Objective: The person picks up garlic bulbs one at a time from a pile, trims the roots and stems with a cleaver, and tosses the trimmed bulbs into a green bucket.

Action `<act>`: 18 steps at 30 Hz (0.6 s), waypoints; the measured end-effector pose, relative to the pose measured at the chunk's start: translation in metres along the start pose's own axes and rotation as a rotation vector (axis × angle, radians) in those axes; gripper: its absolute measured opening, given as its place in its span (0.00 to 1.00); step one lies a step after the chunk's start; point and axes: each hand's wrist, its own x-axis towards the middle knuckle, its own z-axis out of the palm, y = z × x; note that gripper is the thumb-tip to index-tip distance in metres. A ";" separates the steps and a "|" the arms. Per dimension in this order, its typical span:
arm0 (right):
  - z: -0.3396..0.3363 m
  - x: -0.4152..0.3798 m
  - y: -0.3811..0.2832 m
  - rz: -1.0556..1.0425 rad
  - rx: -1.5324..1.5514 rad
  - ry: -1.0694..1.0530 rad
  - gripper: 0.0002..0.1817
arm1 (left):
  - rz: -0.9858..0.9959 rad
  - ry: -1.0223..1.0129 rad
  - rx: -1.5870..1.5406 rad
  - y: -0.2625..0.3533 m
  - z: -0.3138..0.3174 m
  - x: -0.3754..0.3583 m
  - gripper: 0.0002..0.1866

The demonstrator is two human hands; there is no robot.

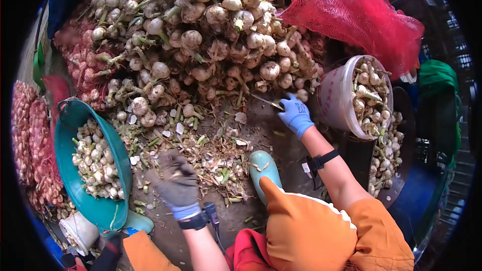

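Observation:
My right hand (295, 115), in a blue work glove, is closed around a small knife (267, 101) whose thin blade points up and left toward the heap. A large heap of garlic bulbs (201, 35) with stalks and dry roots rises in front of me. My left hand (175, 180) wears a dirt-stained glove and hangs over the trimmings, nearer to the teal tub (125, 170); motion smears its fingers. Below and between the hands, cut stalks and peelings (221, 165) litter the dark floor.
The teal tub at left leans toward me, with cleaned garlic inside. At right a white bucket (326, 95) of garlic tilts beside the heap. A red mesh bag (356, 15) drapes at the upper right, and filled mesh sacks (37, 135) line the left. My teal boot (263, 170) stands among the scraps.

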 end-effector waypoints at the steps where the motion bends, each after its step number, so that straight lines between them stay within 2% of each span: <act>1: -0.002 -0.007 -0.010 -0.006 0.064 -0.040 0.13 | -0.077 0.051 0.100 -0.018 -0.011 0.002 0.38; 2: 0.003 -0.020 -0.023 -0.114 0.207 0.033 0.11 | -0.079 0.089 0.199 -0.040 -0.020 0.002 0.34; 3: 0.009 -0.031 -0.032 -0.242 0.232 0.020 0.12 | -0.115 0.142 0.323 -0.061 -0.039 0.002 0.28; 4: -0.003 -0.046 -0.057 -0.302 0.355 -0.118 0.13 | -0.205 0.303 0.447 -0.082 -0.030 -0.001 0.24; 5: -0.004 -0.061 -0.075 -0.427 0.435 -0.175 0.16 | -0.297 0.026 0.420 -0.095 -0.062 -0.002 0.22; 6: 0.002 -0.077 -0.089 -0.485 0.584 -0.290 0.17 | -0.319 0.159 0.242 -0.112 -0.095 -0.007 0.20; 7: -0.009 -0.082 -0.104 -0.500 0.748 -0.560 0.18 | -0.375 0.170 0.587 -0.111 -0.075 -0.007 0.19; 8: -0.013 -0.083 -0.110 -0.451 0.762 -0.626 0.17 | -0.121 -0.035 0.957 -0.111 -0.096 -0.011 0.17; 9: -0.019 -0.082 -0.114 -0.404 0.773 -0.691 0.17 | -0.203 0.155 0.661 -0.102 -0.068 -0.010 0.20; 10: -0.033 -0.078 -0.117 -0.267 0.808 -0.624 0.16 | -0.151 0.223 0.856 -0.099 -0.041 -0.006 0.23; 11: -0.026 -0.074 -0.111 -0.269 0.617 -0.504 0.14 | -0.096 0.280 1.047 -0.097 -0.025 -0.004 0.27; 13: -0.037 -0.065 -0.108 -0.476 0.281 -0.353 0.14 | -0.141 0.163 0.967 -0.091 -0.022 -0.008 0.34; 14: -0.038 -0.066 -0.109 -0.474 0.283 -0.356 0.14 | 0.083 -0.078 1.433 -0.088 -0.028 -0.008 0.39; 15: -0.038 -0.068 -0.111 -0.580 0.224 -0.280 0.14 | 0.176 -0.127 1.582 -0.086 -0.029 -0.010 0.41; 16: -0.037 -0.070 -0.113 -0.684 0.166 -0.206 0.14 | 0.071 -0.072 1.446 -0.087 -0.035 -0.014 0.39; 17: -0.038 -0.071 -0.115 -0.680 0.169 -0.210 0.14 | -0.029 -0.019 1.307 -0.088 -0.039 -0.017 0.38; 18: -0.040 -0.072 -0.117 -0.684 0.156 -0.260 0.14 | -0.037 -0.017 1.308 -0.088 -0.042 -0.021 0.38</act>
